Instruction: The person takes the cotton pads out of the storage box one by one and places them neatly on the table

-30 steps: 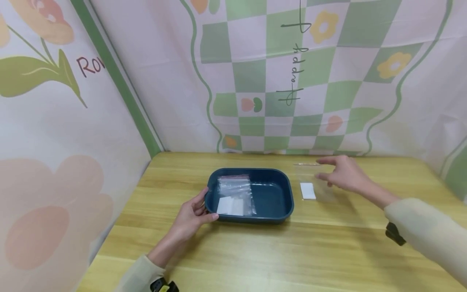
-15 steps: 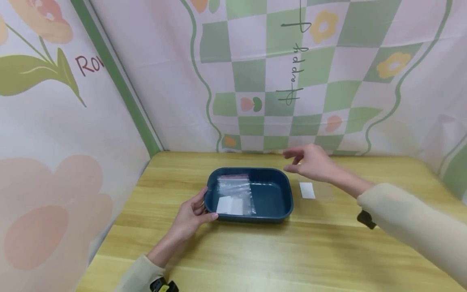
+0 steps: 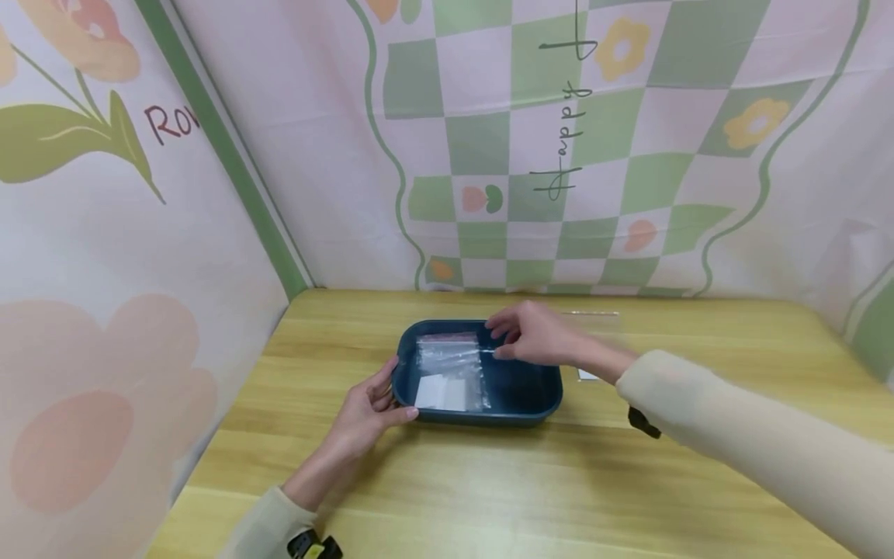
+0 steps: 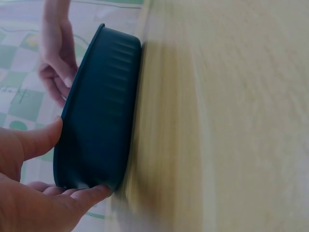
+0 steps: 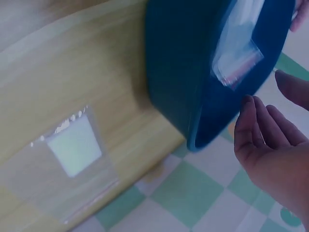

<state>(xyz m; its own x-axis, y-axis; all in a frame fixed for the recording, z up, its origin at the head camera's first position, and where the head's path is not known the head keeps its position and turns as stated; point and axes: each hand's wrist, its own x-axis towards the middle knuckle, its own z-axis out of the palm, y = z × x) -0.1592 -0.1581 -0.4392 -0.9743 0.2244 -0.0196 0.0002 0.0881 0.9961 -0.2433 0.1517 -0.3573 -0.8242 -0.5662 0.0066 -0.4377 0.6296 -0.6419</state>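
Note:
A dark blue rectangular plastic bin (image 3: pixel 517 396) stands on the wooden table. My left hand (image 3: pixel 358 423) grips its left end, thumb at the rim and fingers against the outer wall. Inside, at the left, lie clear zip bags (image 3: pixel 450 357) with white rectangular inserts. My right hand (image 3: pixel 538 335) is over the bin's right half, palm inward, with nothing between its parted thumb and fingers. In the right wrist view the fingertips hover near the rim, beside the bags. Another clear zip bag (image 5: pixel 34 179) with a white insert (image 5: pixel 76 145) lies flat on the table, right of the bin.
The table (image 3: pixel 489 497) is light wood. Behind it hangs a cloth with green checks (image 3: pixel 534 241), and a flower-printed cloth (image 3: pixel 105 349) hangs at the left. In the head view my right forearm partly covers the bag on the table.
My right hand has left the bag on the table and moved left over the bin, empty. That bag has settled flat. The left hand and the bin have stayed put.

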